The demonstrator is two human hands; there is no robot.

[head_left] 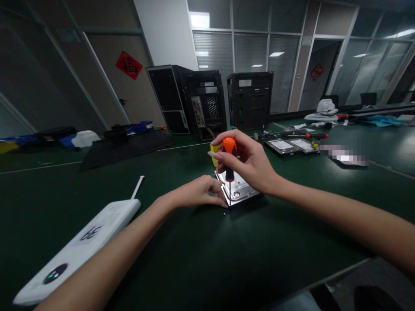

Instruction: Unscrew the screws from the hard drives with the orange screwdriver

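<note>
An orange and black screwdriver (230,151) stands upright in my right hand (251,157), whose fingers are wrapped round its handle. Its tip meets the near left corner of a silver hard drive (241,190) lying on the green table (201,250). My left hand (207,191) grips the drive's left edge with curled fingers. A tiny screw (225,214) lies on the table just in front of the drive. Behind my right hand's fingers, a yellow object (214,156) is partly hidden.
A white device (87,242) lies at the left beside my forearm. Black computer cases (250,99) stand at the back. Further hard drives (281,147) and hand tools (316,135) lie at the back right, with a black mat (129,147) at the back left.
</note>
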